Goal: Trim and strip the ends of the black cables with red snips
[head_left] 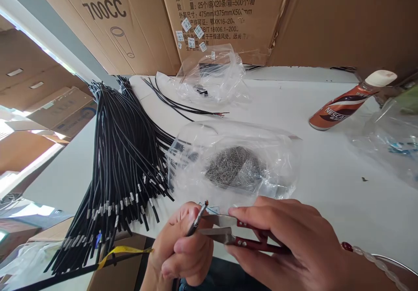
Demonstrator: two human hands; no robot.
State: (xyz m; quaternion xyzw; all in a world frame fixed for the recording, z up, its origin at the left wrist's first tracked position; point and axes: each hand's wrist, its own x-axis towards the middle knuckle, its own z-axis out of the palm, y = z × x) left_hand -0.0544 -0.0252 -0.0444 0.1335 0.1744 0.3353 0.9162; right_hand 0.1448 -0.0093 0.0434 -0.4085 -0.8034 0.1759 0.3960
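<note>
My left hand [186, 252] pinches a black cable [192, 228] close to its end, where a silvery shielded stretch sticks up past the thumb. Red-handled thread snips [257, 241] sit in my right hand [287, 234], their two blades parted beside the cable end. Whether a blade touches the cable I cannot tell. A yellow strip [122, 250] runs along a dark cable below my left wrist. Just beyond both hands lies a clear plastic bag [281, 160] with a tangle of fine metal pieces [228, 167] in it.
A thick bundle of black cables [114, 151] with silvery bands hangs over the table's left edge. Several loose cables [183, 106] and another clear bag [215, 77] lie behind. A Nescafe bottle [346, 103] stands at right, near a plastic bag [392, 138]. Cardboard boxes [222, 21] line the back.
</note>
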